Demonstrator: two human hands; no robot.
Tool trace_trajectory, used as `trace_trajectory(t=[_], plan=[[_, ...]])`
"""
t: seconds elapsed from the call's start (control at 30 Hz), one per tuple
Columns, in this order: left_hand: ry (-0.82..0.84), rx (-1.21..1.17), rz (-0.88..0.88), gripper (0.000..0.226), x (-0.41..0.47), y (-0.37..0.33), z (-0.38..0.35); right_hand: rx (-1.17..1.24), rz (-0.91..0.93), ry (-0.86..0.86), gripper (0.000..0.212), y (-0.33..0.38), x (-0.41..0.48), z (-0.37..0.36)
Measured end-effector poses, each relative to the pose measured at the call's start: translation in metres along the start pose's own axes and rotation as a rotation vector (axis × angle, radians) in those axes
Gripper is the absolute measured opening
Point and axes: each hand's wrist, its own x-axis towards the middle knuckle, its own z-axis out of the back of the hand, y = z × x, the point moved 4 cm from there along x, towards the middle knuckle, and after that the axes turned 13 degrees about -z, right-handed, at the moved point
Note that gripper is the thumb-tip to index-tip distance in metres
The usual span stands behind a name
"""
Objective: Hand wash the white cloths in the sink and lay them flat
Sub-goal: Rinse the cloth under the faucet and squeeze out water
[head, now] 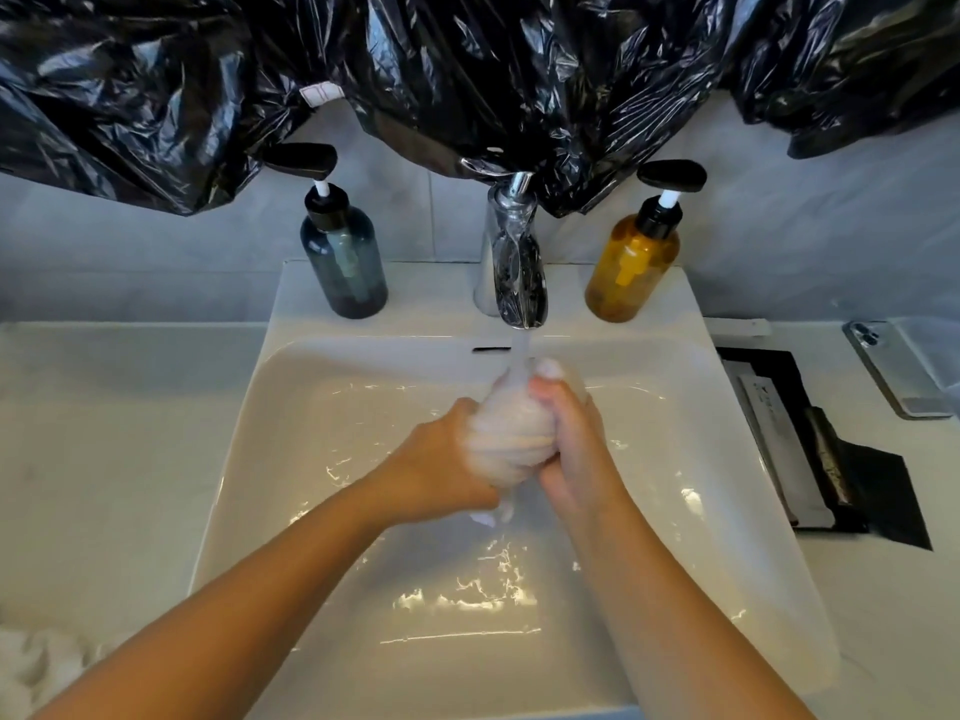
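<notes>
Both hands meet over the middle of the sink (311,459), under the tap (519,272). The left hand (441,454) curls round a bunched, sudsy white cloth (506,433) from its left side. The right hand (571,449) grips it from the right, with fingers wrapped over the top. A thin stream of water (519,350) falls onto the top of the cloth, and a wet tail hangs below the hands.

A blue bottle (345,262) stands on the sink's back ledge left of the tap and an amber bottle (631,267) stands to its right. Both are pump bottles, and their labels are too blurred to read.

Black plastic (467,70) hangs above with a small white tag showing no legible writing. A phone (893,366) lies on the tabletop (104,433) at far right, beside a dark recess (821,449). More white cloth (31,667) lies heaped at lower left.
</notes>
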Motion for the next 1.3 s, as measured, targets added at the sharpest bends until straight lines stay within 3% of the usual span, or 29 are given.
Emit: trace_trajectory(t=[0.13, 0.27, 0.37, 0.53, 0.6, 0.67, 0.77, 0.97, 1.03, 1.1, 1.17, 1.23, 1.3], plan=[[0.011, -0.144, 0.009, 0.077, 0.002, 0.012, -0.001, -0.029, -0.047, 0.045, 0.016, -0.002, 0.006, -0.002], [-0.313, -0.493, -0.155, 0.087, -0.011, 0.024, 0.0, 0.183, -0.102, 0.069, 0.044, 0.002, 0.004, -0.009], [-0.579, -0.834, -0.216, 0.091, -0.015, 0.03, -0.015, 0.293, -0.04, 0.073, 0.029, 0.004, 0.005, -0.017], [-0.694, -1.135, -0.161, 0.105, 0.0, 0.017, -0.029, 0.338, 0.087, 0.112, 0.041, 0.005, 0.005, -0.021], [-0.709, -1.209, -0.074, 0.089, 0.007, 0.015, -0.024, 0.273, 0.135, 0.187, 0.048, 0.008, 0.001, -0.02], [-0.661, -1.212, 0.011, 0.06, 0.013, 0.011, -0.017, 0.177, 0.169, 0.247, 0.056, 0.012, -0.001, -0.019], [-0.556, -1.237, 0.079, 0.039, 0.02, 0.004, -0.018, 0.024, 0.199, 0.275, 0.052, 0.016, -0.001, -0.014], [-0.491, -1.221, 0.16, 0.046, 0.018, 0.008, -0.019, -0.067, 0.097, 0.294, 0.042, 0.014, 0.005, -0.009], [-0.554, -1.184, 0.111, 0.043, 0.012, 0.014, -0.018, -0.02, 0.07, 0.241, 0.045, 0.011, 0.009, -0.005], [-0.693, -1.13, -0.015, 0.02, 0.008, 0.022, -0.013, 0.1, 0.027, 0.238, 0.026, 0.008, 0.009, -0.003], [-0.765, -0.938, -0.219, 0.029, 0.003, 0.03, -0.003, 0.222, -0.076, 0.26, 0.009, 0.005, 0.007, -0.005], [-0.723, -0.684, -0.363, 0.043, -0.001, 0.027, -0.001, 0.246, -0.182, 0.157, 0.025, 0.002, 0.009, -0.003], [-0.765, -0.598, -0.314, 0.047, -0.003, 0.021, -0.006, 0.213, -0.204, 0.047, 0.048, 0.001, 0.008, -0.006]])
